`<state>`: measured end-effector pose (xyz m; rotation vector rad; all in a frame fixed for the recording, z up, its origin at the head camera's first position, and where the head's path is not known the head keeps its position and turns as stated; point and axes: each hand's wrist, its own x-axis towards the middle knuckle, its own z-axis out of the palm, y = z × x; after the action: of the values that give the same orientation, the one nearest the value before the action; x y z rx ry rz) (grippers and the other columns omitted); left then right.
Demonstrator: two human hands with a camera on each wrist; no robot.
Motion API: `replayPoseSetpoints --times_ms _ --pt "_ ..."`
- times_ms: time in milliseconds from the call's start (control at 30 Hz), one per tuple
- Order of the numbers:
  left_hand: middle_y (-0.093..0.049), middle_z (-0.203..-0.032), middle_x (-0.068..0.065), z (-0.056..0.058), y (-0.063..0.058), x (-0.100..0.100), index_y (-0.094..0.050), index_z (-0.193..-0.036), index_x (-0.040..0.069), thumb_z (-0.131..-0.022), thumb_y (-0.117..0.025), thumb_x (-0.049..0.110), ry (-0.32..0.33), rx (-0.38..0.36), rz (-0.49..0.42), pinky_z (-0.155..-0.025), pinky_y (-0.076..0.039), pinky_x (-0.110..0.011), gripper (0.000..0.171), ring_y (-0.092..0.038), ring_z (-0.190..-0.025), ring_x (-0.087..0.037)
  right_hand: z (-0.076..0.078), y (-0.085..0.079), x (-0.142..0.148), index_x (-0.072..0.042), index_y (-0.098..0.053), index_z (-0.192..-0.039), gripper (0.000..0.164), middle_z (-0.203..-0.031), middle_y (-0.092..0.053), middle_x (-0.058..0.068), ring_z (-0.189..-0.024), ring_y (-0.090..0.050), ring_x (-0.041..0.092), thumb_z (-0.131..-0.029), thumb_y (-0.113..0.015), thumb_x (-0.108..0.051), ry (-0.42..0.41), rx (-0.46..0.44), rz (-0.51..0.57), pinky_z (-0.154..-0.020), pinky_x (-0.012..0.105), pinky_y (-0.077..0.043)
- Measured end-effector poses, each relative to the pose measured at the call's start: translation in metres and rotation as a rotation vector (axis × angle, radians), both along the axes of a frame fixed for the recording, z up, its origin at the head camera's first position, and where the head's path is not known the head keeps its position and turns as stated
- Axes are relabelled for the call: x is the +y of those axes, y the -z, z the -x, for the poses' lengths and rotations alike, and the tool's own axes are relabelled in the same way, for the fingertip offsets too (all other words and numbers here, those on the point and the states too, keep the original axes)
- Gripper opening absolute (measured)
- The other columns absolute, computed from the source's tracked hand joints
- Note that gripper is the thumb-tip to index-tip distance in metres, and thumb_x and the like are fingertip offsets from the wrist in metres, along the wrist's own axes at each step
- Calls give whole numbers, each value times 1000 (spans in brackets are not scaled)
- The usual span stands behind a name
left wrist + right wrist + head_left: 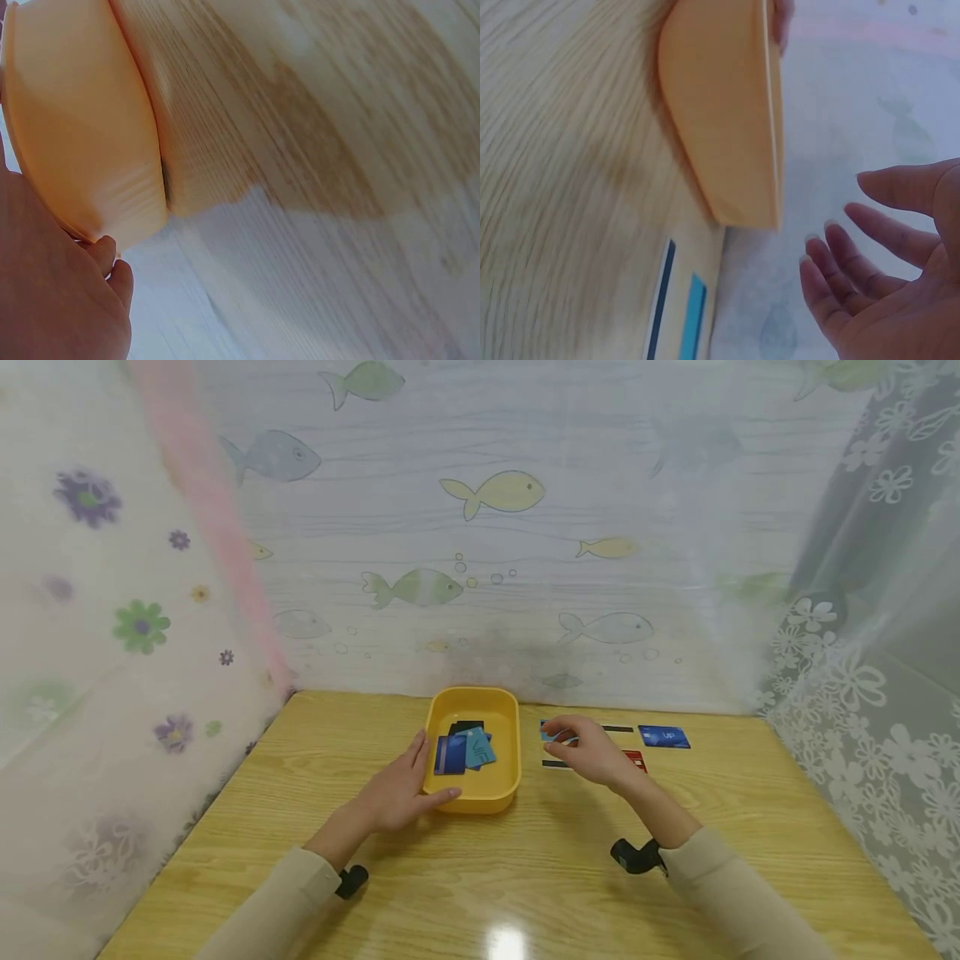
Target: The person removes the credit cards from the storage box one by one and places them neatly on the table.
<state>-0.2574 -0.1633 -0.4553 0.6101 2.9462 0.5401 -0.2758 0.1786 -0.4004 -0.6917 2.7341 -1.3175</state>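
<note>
My left hand (395, 789) holds a yellow plastic bin (513, 727) at its left side, the thumb over the near rim. Inside the bin lie a dark blue card (450, 755), a light blue VIP card (480, 747) and a black card (469, 725), partly overlapping. To the bin's right, my right hand (592, 752) hovers over cards on the table, fingers loosely bent and apart, nothing between them. Under it show a light blue card (693, 315) and a white card with a black stripe (658, 300). A red card (636, 760) is partly hidden by this hand.
Farther right on the wooden table (465, 885) lies a blue card (664, 737) with lettering. Another black-striped card (618, 728) sits beyond my right hand. A fish-patterned curtain (495, 543) hangs along the back edge, and floral sheets (142, 627) flank the sides.
</note>
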Motion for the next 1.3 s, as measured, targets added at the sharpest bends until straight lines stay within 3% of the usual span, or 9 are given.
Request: replayPoseSetpoints --times_ms 467,800,1000,1300 --pt "2 -171 -16 -1 -1 0 -6 -164 2 -90 -37 86 0 5 -5 -121 -29 -52 116 -22 -154 -37 -1 3 -52 -7 -72 -124 27 -125 -65 10 -110 -62 26 -107 -57 -21 -29 -33 25 -94 45 -54" --pt "1 -171 -15 -1 -2 1 -7 -164 2 -92 -41 83 -8 -3 -14 -120 -30 -52 114 -23 -154 -37 10 14 -91 -1 -74 -117 43 -120 -71 14 -115 -65 39 -113 -41 -28 -69 -78 71 -97 51 -53" --pt "1 -171 -16 0 -2 1 -7 -164 1 -93 -41 81 2 2 -12 -120 -31 -52 112 -23 -153 -37 17 20 -109 -1 -70 -126 37 -127 -68 18 -116 -64 33 -111 -47 -26 -113 -79 18 -98 49 -53" --pt "1 -171 -17 1 -1 0 -9 -163 -1 -94 -41 81 9 6 -8 -120 -32 -52 111 -24 -153 -38 32 32 -130 2 -63 -133 35 -126 -65 17 -110 -63 31 -104 -60 -17 -77 -96 -37 -94 45 -55"
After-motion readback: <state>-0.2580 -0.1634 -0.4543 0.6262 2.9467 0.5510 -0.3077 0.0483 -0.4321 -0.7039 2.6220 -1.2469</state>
